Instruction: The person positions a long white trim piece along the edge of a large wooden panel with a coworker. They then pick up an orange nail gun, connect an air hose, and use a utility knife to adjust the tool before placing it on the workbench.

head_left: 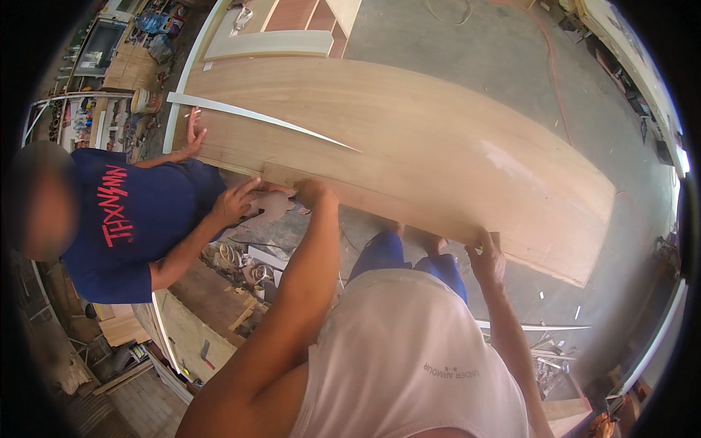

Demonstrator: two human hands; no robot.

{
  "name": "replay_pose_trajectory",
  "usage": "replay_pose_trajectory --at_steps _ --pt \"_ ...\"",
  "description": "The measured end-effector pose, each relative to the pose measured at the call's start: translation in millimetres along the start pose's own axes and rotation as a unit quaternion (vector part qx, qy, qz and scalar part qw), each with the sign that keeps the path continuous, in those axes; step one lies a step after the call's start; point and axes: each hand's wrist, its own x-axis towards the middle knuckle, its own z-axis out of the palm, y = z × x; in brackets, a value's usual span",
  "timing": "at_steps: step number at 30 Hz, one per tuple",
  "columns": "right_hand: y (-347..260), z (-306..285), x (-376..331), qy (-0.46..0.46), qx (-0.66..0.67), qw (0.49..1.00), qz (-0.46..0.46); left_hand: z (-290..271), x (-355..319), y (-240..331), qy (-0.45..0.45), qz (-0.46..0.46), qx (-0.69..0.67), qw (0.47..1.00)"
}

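A large plywood panel [409,124] lies flat in front of me. Along its near edge runs a narrow wooden strip [398,212], slightly darker than the panel. My left hand [315,194] is closed on the strip toward its left part, its fingertips partly hidden. At the strip's right end, my right hand [488,259] grips it, fingers bent over the edge. To my left stands a co-worker in a dark blue shirt [139,212]. One co-worker's hand [235,203] reaches to the strip's left end; the other hand [193,137], with a small white stick between its fingers, rests by the panel edge.
A long pale strip [255,123] tapers across the panel's left part. White-edged boards [270,45] lie at the far left end. Cluttered shelves [87,109] stand at left; scraps and cables litter the floor below. An orange cord [556,80] crosses the concrete at right.
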Motion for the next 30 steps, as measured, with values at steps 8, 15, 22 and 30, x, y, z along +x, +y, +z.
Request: replay_pose_trajectory --at_steps 8,15,22,30 --pt "30.8 -13.6 41.1 -0.005 0.131 0.989 -0.075 11.8 14.4 11.4 0.001 -0.11 -0.061 0.992" --pt "-90.7 -1.1 120.1 -0.142 0.355 0.92 -0.087 24.1 19.0 6.9 0.005 -0.16 -0.272 0.949" --pt "-151.9 49.0 140.8 -0.27 0.23 0.93 -0.095 -25.7 -5.8 15.7 0.008 -0.34 -0.547 0.765" --pt "-96.0 3.6 130.2 -0.323 0.127 0.931 -0.115 25.5 25.4 7.1 0.021 -0.294 -0.397 0.869"
